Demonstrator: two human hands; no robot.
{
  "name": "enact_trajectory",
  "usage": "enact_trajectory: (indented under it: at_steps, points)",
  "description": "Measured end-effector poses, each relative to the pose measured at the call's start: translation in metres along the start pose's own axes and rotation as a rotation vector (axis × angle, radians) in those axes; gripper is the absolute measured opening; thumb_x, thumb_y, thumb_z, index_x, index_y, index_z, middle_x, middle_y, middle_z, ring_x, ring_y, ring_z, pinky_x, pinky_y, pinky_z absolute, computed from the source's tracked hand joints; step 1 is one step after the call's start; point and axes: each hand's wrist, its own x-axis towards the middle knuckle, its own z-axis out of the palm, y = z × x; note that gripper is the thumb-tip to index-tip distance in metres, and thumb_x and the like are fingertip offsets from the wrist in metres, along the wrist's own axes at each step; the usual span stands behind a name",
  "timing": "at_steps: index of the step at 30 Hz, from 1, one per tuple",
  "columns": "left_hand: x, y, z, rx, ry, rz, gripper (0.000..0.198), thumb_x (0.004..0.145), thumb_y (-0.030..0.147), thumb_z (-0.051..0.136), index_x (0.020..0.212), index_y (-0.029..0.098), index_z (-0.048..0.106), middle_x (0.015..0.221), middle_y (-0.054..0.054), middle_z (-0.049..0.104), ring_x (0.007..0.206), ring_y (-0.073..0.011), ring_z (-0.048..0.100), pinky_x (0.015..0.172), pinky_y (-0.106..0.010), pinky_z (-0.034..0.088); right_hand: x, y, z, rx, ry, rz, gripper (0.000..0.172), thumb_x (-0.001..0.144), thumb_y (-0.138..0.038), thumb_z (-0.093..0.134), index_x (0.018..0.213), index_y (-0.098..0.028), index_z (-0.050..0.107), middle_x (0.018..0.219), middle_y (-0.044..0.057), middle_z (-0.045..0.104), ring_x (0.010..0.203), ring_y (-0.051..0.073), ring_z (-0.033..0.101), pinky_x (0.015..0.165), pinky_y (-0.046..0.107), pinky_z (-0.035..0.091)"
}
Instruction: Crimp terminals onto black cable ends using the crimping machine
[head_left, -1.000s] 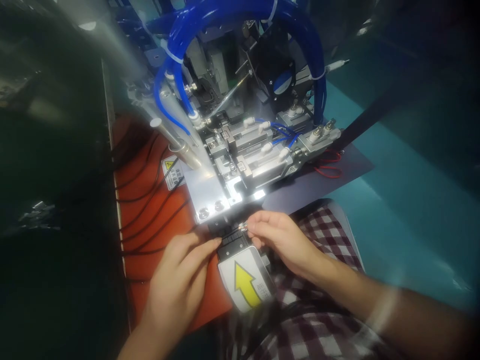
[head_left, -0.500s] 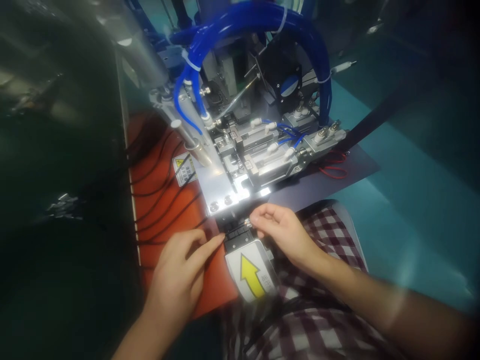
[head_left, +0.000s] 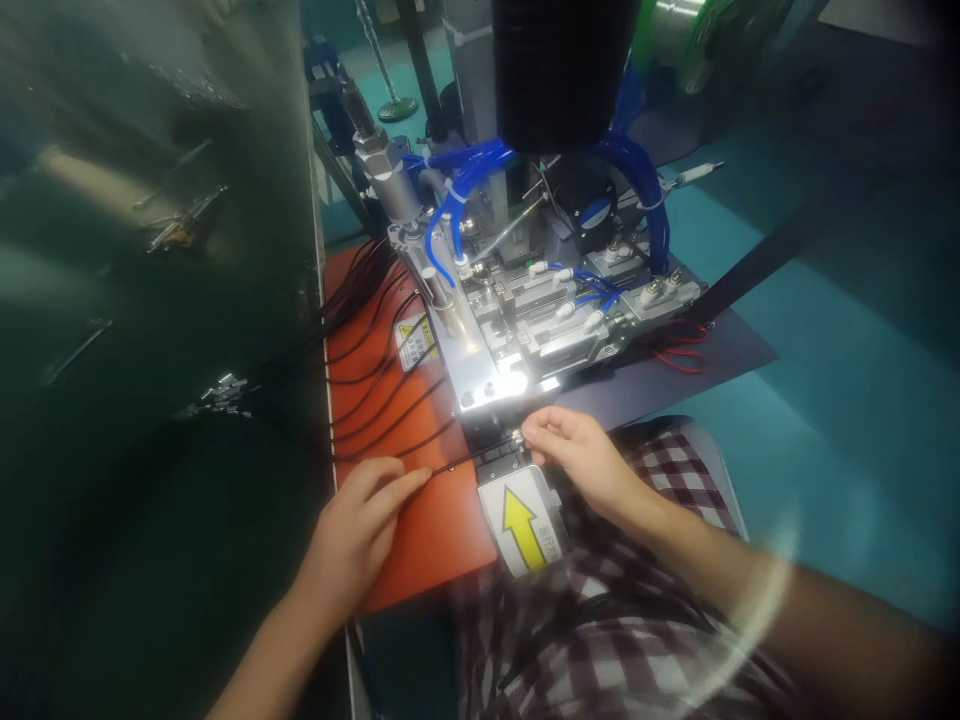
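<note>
My left hand (head_left: 358, 530) rests on the orange mat (head_left: 420, 540) and pinches a thin black cable (head_left: 457, 460) between fingertips. That cable runs right to a black clamp fixture (head_left: 501, 462) at the front of the machine. My right hand (head_left: 581, 462) pinches the cable's small metal end at the fixture's top. Just below the fixture lies a white plate with a yellow arrow (head_left: 523, 528).
A metal machine (head_left: 540, 310) with blue air hoses (head_left: 465, 180) and a black duct (head_left: 562, 70) stands behind the fixture. Several black cables (head_left: 375, 340) cross the mat to the left. Red wires (head_left: 679, 350) lie at the right. A checked cloth (head_left: 600, 620) covers my lap.
My left hand has slid left along the cable, away from the fixture. My right hand stays pinched at the fixture. The view has tilted up and shifted.
</note>
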Motion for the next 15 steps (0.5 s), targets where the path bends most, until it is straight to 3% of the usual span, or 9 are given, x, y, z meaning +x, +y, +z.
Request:
enact_trajectory:
  at_steps: [5,15]
  points:
    - [-0.005,-0.015,0.002,0.023,-0.083,0.023,0.04,0.092,0.011,0.038,0.12,0.024,0.063,0.102,-0.007,0.062,0.09,-0.0157,0.061,0.073,-0.025,0.051,0.0,0.0,0.0,0.001,-0.006,-0.009,0.02,0.075,-0.035,0.066,0.068,-0.017,0.06,0.053,-0.005,0.054,0.054,0.011,0.048,0.06,0.027,0.038]
    - [-0.003,-0.004,0.001,0.027,0.02,-0.065,0.04,0.091,0.009,0.041,0.112,0.028,0.069,0.089,-0.003,0.057,0.082,-0.0137,0.057,0.072,-0.026,0.05,0.001,-0.001,0.0,0.108,-0.01,0.056,0.019,0.07,-0.032,0.069,0.066,-0.016,0.06,0.052,-0.006,0.054,0.052,0.009,0.047,0.058,0.024,0.037]
